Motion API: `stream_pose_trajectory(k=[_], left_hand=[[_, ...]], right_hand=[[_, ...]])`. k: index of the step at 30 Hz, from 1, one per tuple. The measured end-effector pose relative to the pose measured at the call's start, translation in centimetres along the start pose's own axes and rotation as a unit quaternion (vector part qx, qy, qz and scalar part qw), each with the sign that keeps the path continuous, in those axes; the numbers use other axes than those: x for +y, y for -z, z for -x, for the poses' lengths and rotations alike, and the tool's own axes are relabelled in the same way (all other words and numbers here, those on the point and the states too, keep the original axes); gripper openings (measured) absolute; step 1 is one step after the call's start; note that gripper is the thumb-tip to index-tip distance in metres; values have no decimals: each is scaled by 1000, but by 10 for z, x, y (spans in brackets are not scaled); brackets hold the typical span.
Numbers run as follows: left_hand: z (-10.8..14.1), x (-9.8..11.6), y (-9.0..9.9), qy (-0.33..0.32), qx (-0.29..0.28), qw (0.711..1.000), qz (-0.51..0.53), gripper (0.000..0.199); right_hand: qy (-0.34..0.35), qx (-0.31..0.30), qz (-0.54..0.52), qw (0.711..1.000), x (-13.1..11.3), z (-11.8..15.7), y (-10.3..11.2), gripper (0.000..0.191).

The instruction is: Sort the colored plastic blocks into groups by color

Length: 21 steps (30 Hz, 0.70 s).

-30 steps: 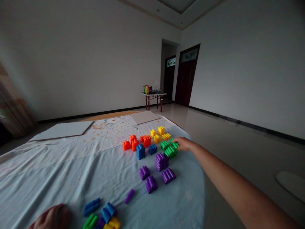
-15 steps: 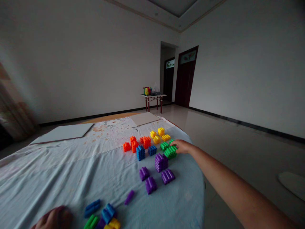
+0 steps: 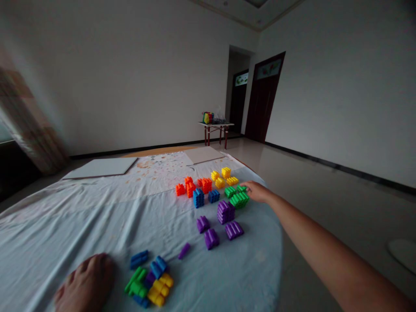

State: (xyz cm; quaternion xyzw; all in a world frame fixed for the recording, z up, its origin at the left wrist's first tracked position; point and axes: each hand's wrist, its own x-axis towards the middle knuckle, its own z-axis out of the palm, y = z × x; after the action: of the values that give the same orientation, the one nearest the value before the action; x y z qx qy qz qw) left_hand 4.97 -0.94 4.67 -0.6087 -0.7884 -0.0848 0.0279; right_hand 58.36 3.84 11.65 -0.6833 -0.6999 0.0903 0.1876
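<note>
The right hand (image 3: 255, 191) has its fingers bent narrow at the green blocks (image 3: 239, 199); whether they grip one, I cannot tell. Beyond them sit yellow blocks (image 3: 220, 183), leftward orange (image 3: 190, 189) and blue ones (image 3: 198, 198), nearer, purple (image 3: 225, 212), each colour grouped. The mixed heap (image 3: 159, 289), beside what seems the left hand (image 3: 86, 284), curled and blurred, its grip unclear, lies unsorted. The right wrist nears the desk (image 3: 260, 264) edge; sideways room runs left of those fingers.

Bare right arm (image 3: 318, 240) slanting in from lower right, running nearly straight to the wrist (image 3: 268, 197), right hand (image 3: 256, 191) pointing leftward, grip reading too small to tell, left hand (image 3: 87, 284) resting low at left.
</note>
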Motion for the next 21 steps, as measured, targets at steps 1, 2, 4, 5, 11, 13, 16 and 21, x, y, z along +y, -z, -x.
stream_pose_trajectory(k=[1,2,4,5,11,13,16,21], left_hand=[[3,4,6,-23,-8,1000,18,44],[6,8,11,-25,-8,999,29,46],[11,14,18,-15,0,999,34,47],[13,16,20,-22,3,999,31,47],[18,17,14,-18,39,999,32,45],[20,17,13,-14,43,998,32,44],[22,18,15,-18,46,998,35,43],[22,18,15,-17,44,998,40,41]], right_hand=[[5,24,-6,1000,-6,1,2,51],[17,54,-17,998,-15,3,4,50],[64,115,-54,990,-40,9,3,46],[96,138,-80,983,-57,14,0,42],[282,0,-210,936,-177,68,-47,32],[329,-68,-222,916,-207,83,-69,34],[362,-108,-214,901,-232,91,-99,42],[353,-127,-175,910,-241,85,-123,47]])
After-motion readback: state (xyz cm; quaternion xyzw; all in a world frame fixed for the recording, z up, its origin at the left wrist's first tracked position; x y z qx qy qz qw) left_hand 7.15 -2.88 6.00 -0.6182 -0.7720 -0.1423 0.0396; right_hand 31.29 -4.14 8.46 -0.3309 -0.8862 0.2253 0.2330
